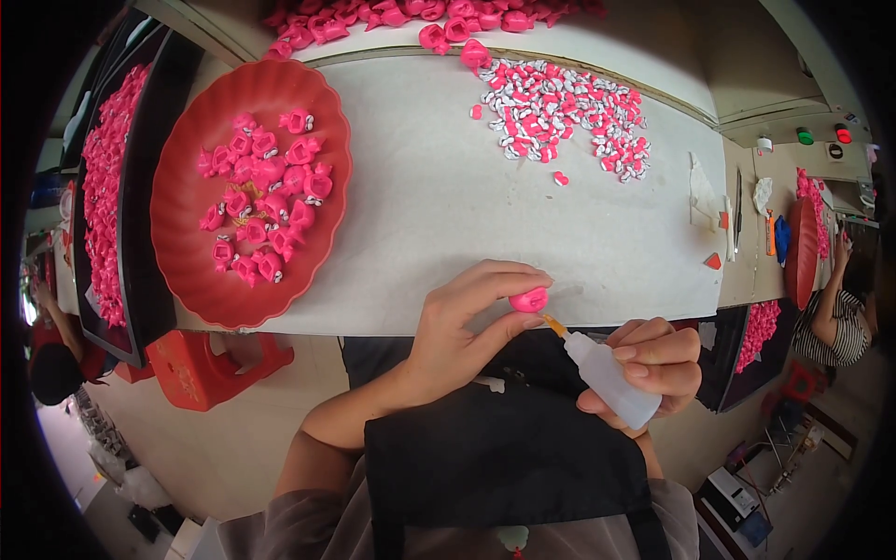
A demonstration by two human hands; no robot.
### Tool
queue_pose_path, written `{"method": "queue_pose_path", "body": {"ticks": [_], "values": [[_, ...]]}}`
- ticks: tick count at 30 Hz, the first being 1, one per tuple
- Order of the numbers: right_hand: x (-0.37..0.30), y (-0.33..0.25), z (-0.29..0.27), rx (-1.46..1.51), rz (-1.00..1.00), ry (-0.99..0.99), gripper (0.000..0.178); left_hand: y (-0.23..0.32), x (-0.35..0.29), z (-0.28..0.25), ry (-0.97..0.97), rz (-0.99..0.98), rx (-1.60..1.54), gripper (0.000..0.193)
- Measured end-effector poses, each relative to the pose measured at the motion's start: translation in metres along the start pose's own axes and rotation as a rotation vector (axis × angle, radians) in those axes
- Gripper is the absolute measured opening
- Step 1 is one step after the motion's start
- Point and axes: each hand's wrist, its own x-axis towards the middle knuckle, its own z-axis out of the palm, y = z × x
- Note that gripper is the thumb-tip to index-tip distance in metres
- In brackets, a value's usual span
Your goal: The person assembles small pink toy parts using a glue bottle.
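Note:
Between the thumb and fingertips of my left hand [457, 327] is a small pink plastic piece [529, 299], held over the table's front edge. My right hand [658, 364] grips a translucent white squeeze bottle [607, 378], tilted so that its amber nozzle [556, 326] points at the pink piece. The tip is at or very close to the piece; I cannot tell whether they touch. At the left, a red scalloped tray [177, 224] holds several pink pieces, some with small white-and-pink parts on them. Loose white-and-pink parts [560, 107] lie spread at the back right.
A heap of pink pieces [401, 13] lies along the back shelf. Black bins [140, 187] of pink pieces stand at the far left and lower right. A red stool [201, 369] is below the tray. Tools [771, 233] lie at the right; co-workers sit on both sides.

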Motion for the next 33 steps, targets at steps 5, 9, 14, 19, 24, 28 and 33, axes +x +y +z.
{"method": "queue_pose_path", "body": {"ticks": [5, 9, 14, 19, 24, 28, 33], "values": [[0.004, 0.002, 0.002, 0.044, 0.010, 0.096, 0.045, 0.003, -0.001, 0.001, 0.025, 0.003, 0.025, 0.026], [0.007, 0.016, -0.016, 0.137, 0.034, 0.291, 0.042, 0.006, -0.004, -0.007, 0.061, -0.150, -0.115, 0.026], [0.022, 0.052, -0.047, -0.021, 0.375, 0.112, 0.024, 0.004, -0.002, -0.018, 0.052, -0.280, -0.328, 0.028], [0.062, 0.081, -0.031, 0.147, 0.497, 0.022, 0.018, 0.009, -0.001, -0.018, 0.093, -0.236, -0.299, 0.026], [0.091, 0.104, -0.013, -0.733, 0.276, -0.248, 0.016, 0.011, 0.000, -0.015, 0.074, -0.224, -0.284, 0.027], [0.096, 0.112, 0.002, -0.845, 0.280, -0.265, 0.016, 0.011, -0.003, -0.017, 0.063, -0.233, -0.288, 0.027], [0.097, 0.116, 0.005, -0.714, 0.230, -0.270, 0.019, 0.007, -0.002, -0.018, 0.054, -0.226, -0.281, 0.027]]}}
